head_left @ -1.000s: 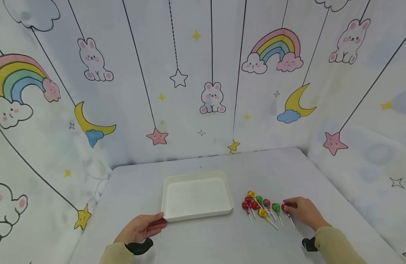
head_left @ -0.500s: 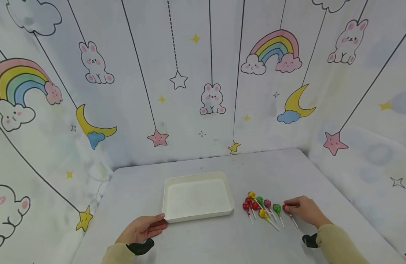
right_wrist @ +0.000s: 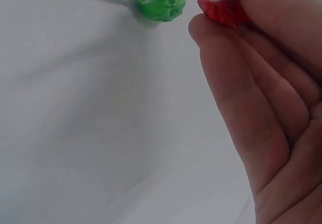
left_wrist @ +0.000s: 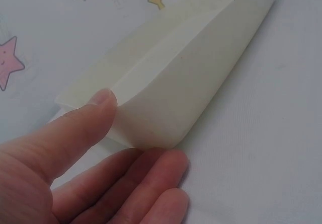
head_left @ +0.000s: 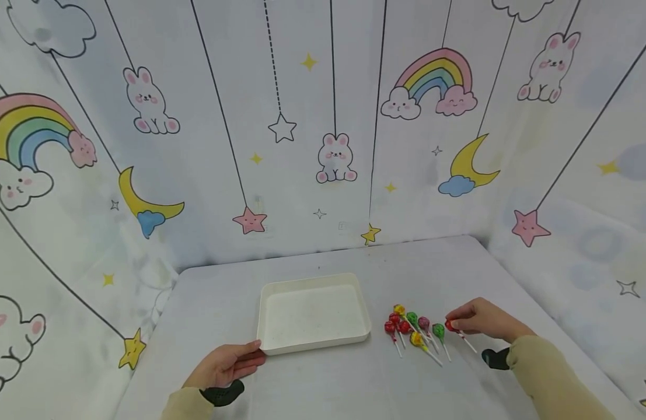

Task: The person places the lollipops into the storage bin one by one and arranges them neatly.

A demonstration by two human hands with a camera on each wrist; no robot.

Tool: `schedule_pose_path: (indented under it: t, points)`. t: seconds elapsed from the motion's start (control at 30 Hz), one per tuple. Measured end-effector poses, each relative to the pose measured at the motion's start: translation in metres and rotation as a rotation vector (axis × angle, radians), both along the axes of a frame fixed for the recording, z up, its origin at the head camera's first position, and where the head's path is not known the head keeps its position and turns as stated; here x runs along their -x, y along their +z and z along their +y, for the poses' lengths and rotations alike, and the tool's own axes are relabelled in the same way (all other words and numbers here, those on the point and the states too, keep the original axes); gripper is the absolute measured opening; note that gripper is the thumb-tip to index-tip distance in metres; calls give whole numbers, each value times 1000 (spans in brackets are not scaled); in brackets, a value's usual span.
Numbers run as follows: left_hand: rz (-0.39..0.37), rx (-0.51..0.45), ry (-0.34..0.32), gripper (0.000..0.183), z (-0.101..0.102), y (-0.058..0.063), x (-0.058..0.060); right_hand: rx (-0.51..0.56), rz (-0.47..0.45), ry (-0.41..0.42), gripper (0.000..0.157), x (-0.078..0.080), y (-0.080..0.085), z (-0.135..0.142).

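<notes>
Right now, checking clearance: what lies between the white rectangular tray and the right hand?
The head view shows round wrapped lollipops, red, green, yellow and pink.

The tray lies on the table, with the backdrop standing behind and on both sides. The left hand is at the tray's near left corner, thumb on the rim and the other fingers at the base. Right of the tray, just apart from it, lies the lollipop cluster, heads on the far side, sticks toward the near edge. Farther right, the right hand has one lollipop between thumb and fingers, its head beside the cluster's rightmost lollipop.
</notes>
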State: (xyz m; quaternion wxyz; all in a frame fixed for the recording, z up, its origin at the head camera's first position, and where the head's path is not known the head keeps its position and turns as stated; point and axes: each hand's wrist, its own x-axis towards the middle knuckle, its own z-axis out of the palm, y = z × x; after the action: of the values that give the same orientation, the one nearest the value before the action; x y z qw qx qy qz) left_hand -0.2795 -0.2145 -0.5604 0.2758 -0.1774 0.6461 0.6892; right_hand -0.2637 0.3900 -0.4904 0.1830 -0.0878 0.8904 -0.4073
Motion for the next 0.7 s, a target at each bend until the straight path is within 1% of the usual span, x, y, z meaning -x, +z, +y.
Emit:
schedule_pose_path:
  t: [0.13, 0.37, 0.53, 0.7]
  points:
    - [7, 3, 6, 34, 0, 0, -1, 32, -15, 60, 33, 6, 7, -12]
    - [22, -40, -22, 38, -5, 2, -2, 56, -15, 127, 31, 23, 19, -38]
    - [36, -52, -38, 41, -8, 4, -3, 59, -41, 128, 30, 40, 29, -59]
    - [55, -59, -78, 45, -6, 7, -5, 18, -47, 105, 28, 58, 37, -82]
